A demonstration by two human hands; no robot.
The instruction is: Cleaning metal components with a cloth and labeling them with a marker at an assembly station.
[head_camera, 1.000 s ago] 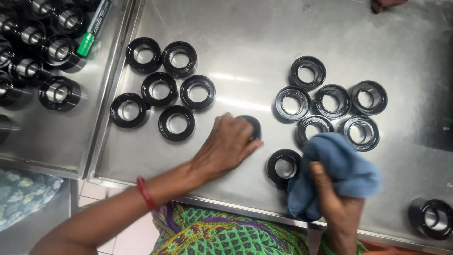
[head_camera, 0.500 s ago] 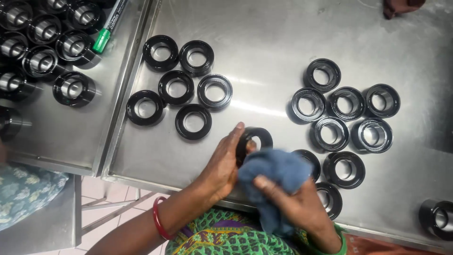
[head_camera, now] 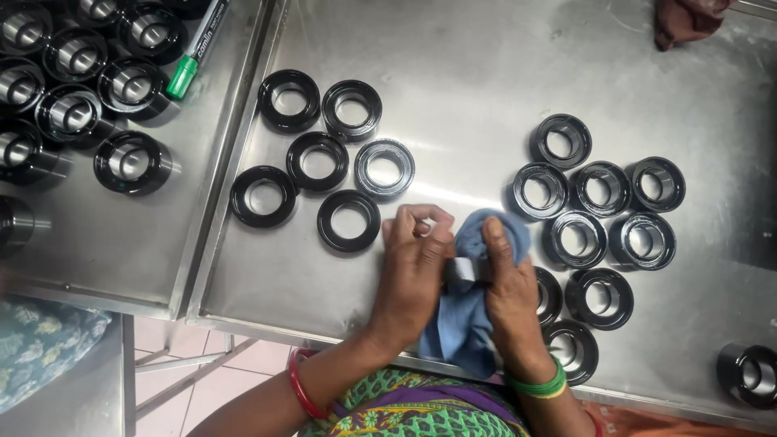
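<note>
While our left hand (head_camera: 414, 271) pinches the black ring (head_camera: 463, 269) near the front edge of the worktop (head_camera: 486, 81), our right hand (head_camera: 510, 303) presses the blue cloth (head_camera: 473, 324) around it, both grips closed on the part. We do best, we judge, to turn the ring slowly inside the cloth, keeping it clear of the six rings (head_camera: 324, 162) toward the left edge and the cluster (head_camera: 599, 210) at the right.

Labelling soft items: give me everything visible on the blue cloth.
The blue cloth is soft, plain light-blue fabric, crumpled and bunched. It sits between both hands above the steel table's near edge, wrapped round a mostly hidden dark part. The left hand and right hand both grip it; its tail hangs toward the person.
</note>
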